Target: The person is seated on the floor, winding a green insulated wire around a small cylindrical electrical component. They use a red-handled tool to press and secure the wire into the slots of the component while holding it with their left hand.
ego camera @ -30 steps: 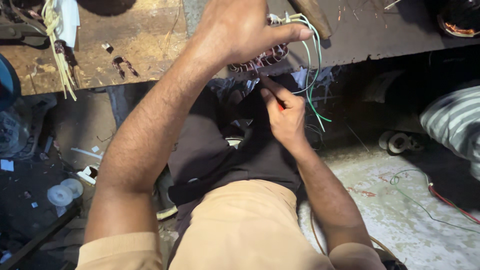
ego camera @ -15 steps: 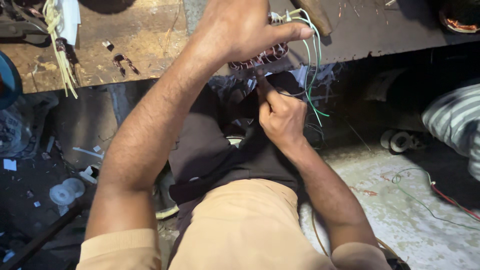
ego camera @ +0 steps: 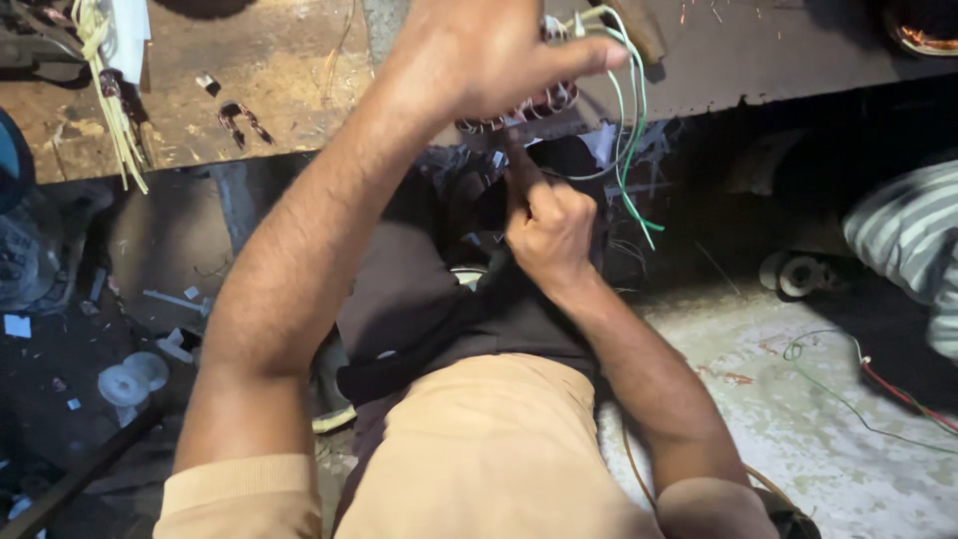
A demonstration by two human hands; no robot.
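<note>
Risen since the earlier frame: right hand (ego camera: 544,225), now just under the tabletop (ego camera: 299,90) edge, closed, forefinger pressed up against the copper-wound coil (ego camera: 519,105). Coil: at the near tabletop edge, gripped from above by the left hand (ego camera: 489,55). Green and white wires (ego camera: 629,140): hanging right of the coil. Yellow strips (ego camera: 110,90): far left.

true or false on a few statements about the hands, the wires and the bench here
1. The left hand rests on a copper-wound coil at the bench edge. True.
2. The right hand lies flat on the floor. False: it is raised under the coil, a finger pointing up.
3. Green and white wires hang from the coil. True.
4. The wires are all red. False: they are green and white.
</note>
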